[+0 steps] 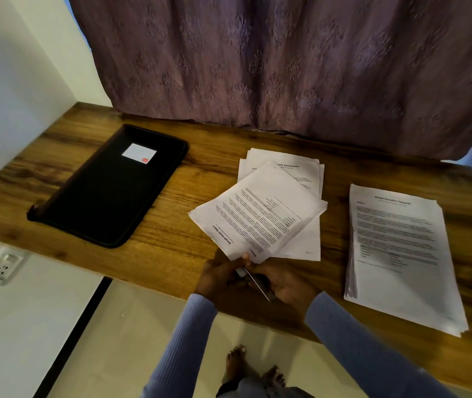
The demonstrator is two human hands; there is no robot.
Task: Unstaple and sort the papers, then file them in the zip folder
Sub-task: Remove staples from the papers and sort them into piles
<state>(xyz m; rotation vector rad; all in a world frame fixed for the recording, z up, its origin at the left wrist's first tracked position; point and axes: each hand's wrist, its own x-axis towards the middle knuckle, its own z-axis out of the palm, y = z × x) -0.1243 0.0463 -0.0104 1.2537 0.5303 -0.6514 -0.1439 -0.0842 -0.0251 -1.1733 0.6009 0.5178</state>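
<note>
Both hands meet at the near edge of the wooden tabletop (171, 245), and everything else is laid out around that grip. The left hand (220, 278) pinches the near corner of a stapled report (257, 214) between thumb and fingers, so the sheets fan up and away from the grip, tilted, with the printed title running along the left edge. The right hand (286, 288) is closed around a slim metal tool (257, 284), its tip pointing toward the pinched corner; whether the tip touches the paper cannot be told. Directly beyond the grip, partly under the held report, a loose pile of papers (295, 173) lies on the tabletop with its edges uneven. To the right of the grip, apart from that pile, sits a thicker stack of papers (398, 254), squared up and face up, reaching close to the near edge. Far to the left of the grip and a little beyond it lies the black zip folder (108, 193), flat, closed as far as can be seen, with a small white label (139, 153) on its cover. Behind everything hangs a purple patterned curtain (286, 58). Below the grip, blue ribbed sleeves (358, 340) lead back to the person, whose bare feet (252, 369) stand on the pale floor. A wall socket (5, 265) sits low on the left.
</note>
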